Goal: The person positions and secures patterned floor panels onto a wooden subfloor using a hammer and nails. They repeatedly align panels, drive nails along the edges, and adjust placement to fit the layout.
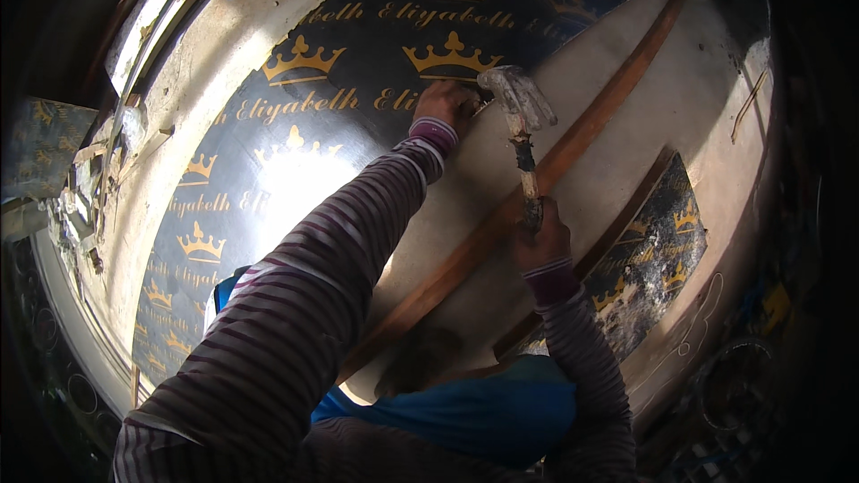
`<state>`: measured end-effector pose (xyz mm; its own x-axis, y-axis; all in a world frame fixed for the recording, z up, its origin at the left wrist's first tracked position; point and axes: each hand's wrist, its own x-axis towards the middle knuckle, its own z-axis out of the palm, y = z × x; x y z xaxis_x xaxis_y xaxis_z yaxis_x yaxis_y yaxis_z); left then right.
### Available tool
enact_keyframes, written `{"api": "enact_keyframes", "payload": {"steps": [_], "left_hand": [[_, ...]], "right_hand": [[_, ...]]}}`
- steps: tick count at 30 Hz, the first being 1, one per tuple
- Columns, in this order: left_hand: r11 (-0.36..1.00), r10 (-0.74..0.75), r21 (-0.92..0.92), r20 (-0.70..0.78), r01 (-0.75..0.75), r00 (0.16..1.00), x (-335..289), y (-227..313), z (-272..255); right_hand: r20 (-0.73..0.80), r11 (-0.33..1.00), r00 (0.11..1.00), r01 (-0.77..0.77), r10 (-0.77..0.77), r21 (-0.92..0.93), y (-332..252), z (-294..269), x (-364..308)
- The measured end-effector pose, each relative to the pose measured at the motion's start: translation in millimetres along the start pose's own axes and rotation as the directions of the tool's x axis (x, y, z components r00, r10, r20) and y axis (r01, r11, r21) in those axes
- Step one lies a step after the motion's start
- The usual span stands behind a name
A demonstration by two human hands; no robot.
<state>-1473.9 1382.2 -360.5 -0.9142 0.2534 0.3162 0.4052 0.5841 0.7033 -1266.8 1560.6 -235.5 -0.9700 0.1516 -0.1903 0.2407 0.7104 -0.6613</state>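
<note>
1. Hands work high on a pale counter (pixel 680 98): the left hand (pixel 445 105), arm stretched far forward in a striped sleeve, has its fingers pressed together in a pinch at the edge of a black sheet with gold crowns (pixel 358 63); what it pinches is too small to tell.
2. The right hand (pixel 540 237) is closed tight around the handle of a hammer (pixel 522 130), which stands nearly upright, its metal head just beside the left hand's fingers.
3. The hammer's head hangs over the seam where the black sheet meets the bare pale surface.
4. A long wooden strip (pixel 591 125) runs diagonally across the surface, passing behind the hammer handle and between the two hands.
5. A second, shorter wooden strip (pixel 617 224) lies right of the right hand, with a smaller piece of crown-printed sheet (pixel 658 259) beside it.
6. Blue cloth (pixel 465 411) lies low between the forearms.
7. Scraps and debris (pixel 89 188) crowd the left edge; clutter in shadow lines the right edge.
8. Bare surface lies right of the long strip, toward the upper right.
</note>
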Motion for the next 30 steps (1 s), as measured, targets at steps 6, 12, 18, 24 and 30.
{"api": "enact_keyframes", "payload": {"steps": [6,12,18,24,30], "left_hand": [[0.997,-0.064,0.057,0.122,0.057,0.99,7.7,5.1,-2.6],[0.992,-0.082,0.102,0.114,0.07,0.99,-14.5,3.2,-65.7],[0.779,-0.191,0.627,0.266,-0.019,0.945,-74.7,-7.9,-106.8],[0.767,-0.267,0.641,0.29,0.02,0.919,-71.5,-2.6,-104.1],[0.769,-0.299,0.638,0.307,0.038,0.903,-68.3,3.5,-112.4]], "right_hand": [[0.005,0.987,1.0,-0.002,0.003,-0.162,-5.1,2.8,16.9],[-0.068,0.991,0.997,-0.036,0.045,0.129,-23.7,-30.8,-16.5],[0.016,0.984,0.996,-0.088,0.092,-0.157,-27.9,-2.5,29.4],[-0.144,0.978,0.989,0.054,-0.025,0.204,-29.6,-19.6,18.7],[-0.087,0.983,0.996,-0.024,0.008,-0.18,-14.7,9.1,42.2]]}}
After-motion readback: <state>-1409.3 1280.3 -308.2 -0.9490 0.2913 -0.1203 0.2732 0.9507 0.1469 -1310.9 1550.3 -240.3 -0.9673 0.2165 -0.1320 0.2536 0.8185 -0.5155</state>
